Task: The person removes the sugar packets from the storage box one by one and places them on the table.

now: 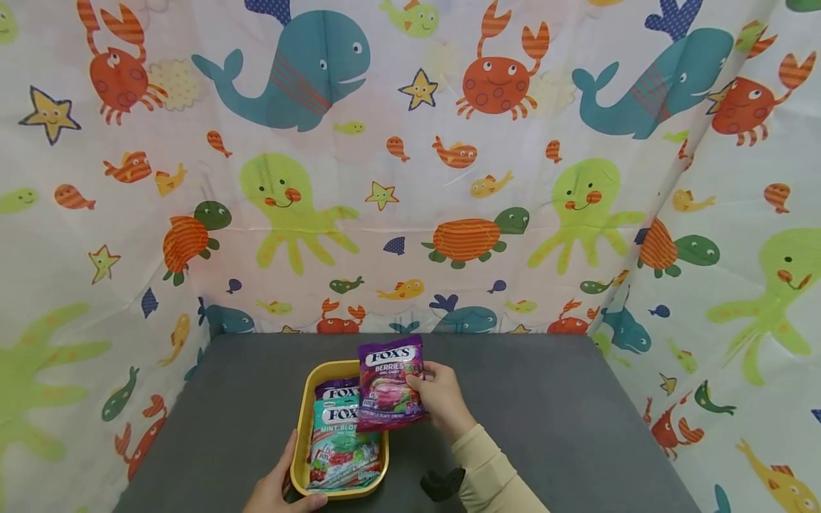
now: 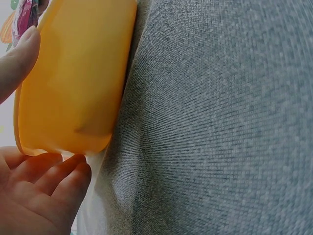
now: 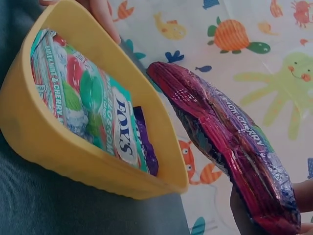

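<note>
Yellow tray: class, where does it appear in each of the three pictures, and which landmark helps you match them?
Head: the yellow tray sits low, just left of centre.
Left wrist: the tray is at the upper left.
Right wrist: the tray fills much of the left side.
Shared landmark: the left hand, at the tray's edge throughout, only partly visible in the right wrist view.

Head view bright — wrist views dimmer — glare on purple packet [image 3: 222,139].
</note>
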Available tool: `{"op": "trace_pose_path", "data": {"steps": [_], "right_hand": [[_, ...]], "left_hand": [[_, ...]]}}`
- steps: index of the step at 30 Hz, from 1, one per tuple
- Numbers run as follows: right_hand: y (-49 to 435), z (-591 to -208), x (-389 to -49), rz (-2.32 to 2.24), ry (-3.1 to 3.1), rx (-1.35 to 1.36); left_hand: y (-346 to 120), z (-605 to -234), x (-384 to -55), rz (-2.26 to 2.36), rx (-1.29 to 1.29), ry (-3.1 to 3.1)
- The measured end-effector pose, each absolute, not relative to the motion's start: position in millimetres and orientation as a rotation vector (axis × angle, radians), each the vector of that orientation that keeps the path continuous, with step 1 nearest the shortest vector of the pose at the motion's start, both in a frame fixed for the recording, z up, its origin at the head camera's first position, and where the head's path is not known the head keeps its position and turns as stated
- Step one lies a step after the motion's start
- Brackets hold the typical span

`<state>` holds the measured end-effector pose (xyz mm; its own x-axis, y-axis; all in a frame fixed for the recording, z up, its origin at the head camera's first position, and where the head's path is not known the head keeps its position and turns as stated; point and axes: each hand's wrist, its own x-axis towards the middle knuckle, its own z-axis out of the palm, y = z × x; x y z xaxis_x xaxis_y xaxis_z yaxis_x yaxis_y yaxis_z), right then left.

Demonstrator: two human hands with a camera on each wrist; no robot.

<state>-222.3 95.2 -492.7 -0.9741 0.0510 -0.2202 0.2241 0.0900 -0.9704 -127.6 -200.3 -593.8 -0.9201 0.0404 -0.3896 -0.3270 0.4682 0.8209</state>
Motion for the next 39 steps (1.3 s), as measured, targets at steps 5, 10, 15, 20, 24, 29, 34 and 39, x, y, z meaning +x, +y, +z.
{"op": "trace_pose_path", "data": {"steps": [5,10,15,20,24,29,34,39], "right_hand": [[104.1,-494.4,-225.2,-2.016,2.230,0.306],[112.8,-496.0,-228.7,-2.019,2.234,0.331],[122.7,-498.8,-233.0,-2.028,2.236,0.368],[133.2,-503.1,-235.5,-2.035,2.230,0.407],[140.0,-506.0,-237.2,-2.024,2.233,0.429],[149.0,-510.6,-241.0,-2.013,2.245,0.486],[155.1,-517.9,-243.8,-1.999,2.256,0.516],[157.6,-529.2,-244.9,-1.955,2.284,0.546]], "left_hand": [[-201.3,-594.4,-128.1,1.434,-0.232,2.373],[-203.6,-595.3,-127.9,1.455,-0.224,2.354],[-203.3,-593.6,-128.5,1.451,-0.233,2.345],[-202.1,-593.0,-129.0,1.436,-0.234,2.352],[-202.5,-594.1,-129.0,1.437,-0.225,2.353],[-202.3,-595.2,-129.8,1.442,-0.219,2.350],[-202.6,-595.7,-130.0,1.440,-0.219,2.348],[-203.4,-595.5,-129.0,1.448,-0.232,2.336]]}}
